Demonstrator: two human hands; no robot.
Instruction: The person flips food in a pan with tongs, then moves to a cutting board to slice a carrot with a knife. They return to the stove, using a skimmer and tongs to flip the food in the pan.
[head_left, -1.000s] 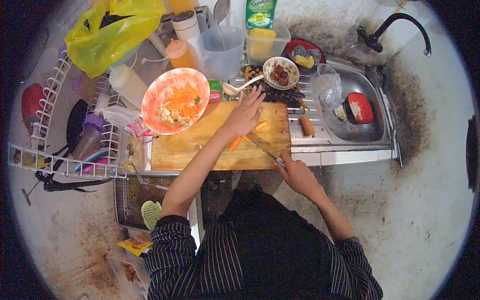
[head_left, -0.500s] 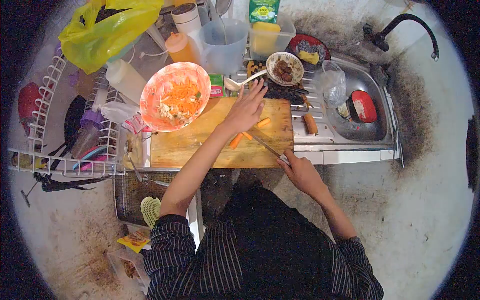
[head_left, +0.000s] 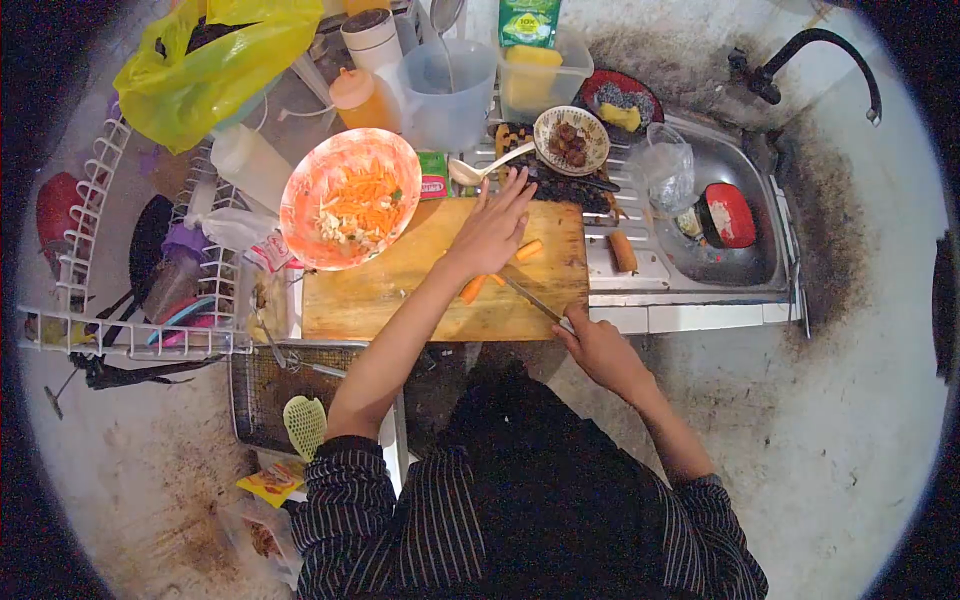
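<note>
My left hand (head_left: 492, 229) is over the upper part of the wooden cutting board (head_left: 370, 308), fingers extended toward the ladle (head_left: 467, 172); its underside is hidden. My right hand (head_left: 600, 350) grips a knife (head_left: 540, 304) by the handle at the board's front right edge, the blade slanting up and left. Orange carrot pieces (head_left: 472, 290) lie below my left hand by the knife tip, and another piece (head_left: 529, 251) sits just right of it. A pink bowl (head_left: 300, 200) with shredded carrot and pale bits rests at the board's left.
Behind the board stand a blue jug (head_left: 448, 105), an orange-filled bottle (head_left: 362, 98) and a patterned bowl (head_left: 546, 150) of brown pieces. To the right are a carrot chunk (head_left: 622, 251) and the sink (head_left: 725, 265) with a faucet (head_left: 825, 40). A white dish rack (head_left: 90, 225) is at left.
The whole view has shifted slightly. My left hand's fingers look a little closer together; my right hand still holds the knife in nearly the same place.
</note>
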